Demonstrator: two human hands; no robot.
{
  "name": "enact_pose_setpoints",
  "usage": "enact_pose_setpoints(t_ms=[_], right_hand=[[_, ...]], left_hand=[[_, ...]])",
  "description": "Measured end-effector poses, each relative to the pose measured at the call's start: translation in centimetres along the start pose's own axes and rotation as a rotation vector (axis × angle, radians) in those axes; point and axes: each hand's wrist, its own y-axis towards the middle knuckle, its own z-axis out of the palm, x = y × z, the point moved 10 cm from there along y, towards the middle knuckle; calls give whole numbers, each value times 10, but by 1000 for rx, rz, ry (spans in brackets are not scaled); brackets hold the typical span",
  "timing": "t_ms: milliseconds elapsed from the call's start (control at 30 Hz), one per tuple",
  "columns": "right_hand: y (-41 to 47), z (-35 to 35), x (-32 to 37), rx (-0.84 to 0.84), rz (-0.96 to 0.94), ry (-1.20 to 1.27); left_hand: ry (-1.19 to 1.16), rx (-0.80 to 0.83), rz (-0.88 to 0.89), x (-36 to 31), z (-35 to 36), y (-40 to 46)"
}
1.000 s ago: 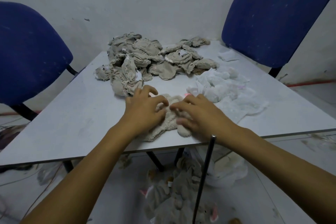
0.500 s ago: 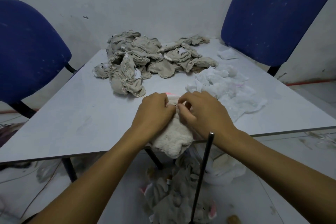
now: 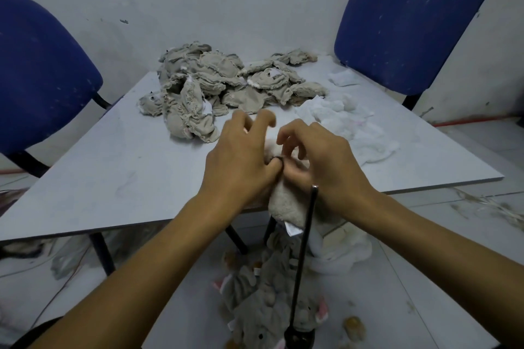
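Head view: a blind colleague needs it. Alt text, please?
The left hand and right hand hold a cream plush skin at the table's near edge, its end hanging over. Behind: a grey fabric pile, white fluff, two blue chairs.

Desk [image 3: 113, 167]: grey fabric pile [image 3: 226, 85] at back, white stuffing [image 3: 348, 125] right. Blue chairs [image 3: 37, 79] [image 3: 411, 17] flank it. Plush heap [image 3: 263, 300] on floor.

Cream plush toy skin [image 3: 286, 204] fuzzy, grey cloth pile [image 3: 226, 82] frayed, white stuffing [image 3: 354, 127] fluffy, table [image 3: 113, 156] smooth matt, chairs [image 3: 411, 17] woven fabric.
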Motion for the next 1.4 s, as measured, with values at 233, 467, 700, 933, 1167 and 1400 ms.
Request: enact_pose_setpoints(t_ms=[233,467,700,933,1167,1400], right_hand=[[-21,-13,-16,-33,161,43],[-41,-59,13,-231,-135,-121],[-63,-52,39,-207,-420,-115],[-75,-38,42,-39,-485,-9],[-68,-43,-10,-44,14,330],[-62,-47,-3,-56,-40,259]], left_hand=[[-194,-12,178,-41,-1,-17],[-225,-245,322,-64,-31,-41],[-145,-263,523,-70,-29,-77],[-215,-193,594,-66,-38,-78],[-943,348,-87,-21,16,-43],[-1099,213,37,-9,-11,-45]])
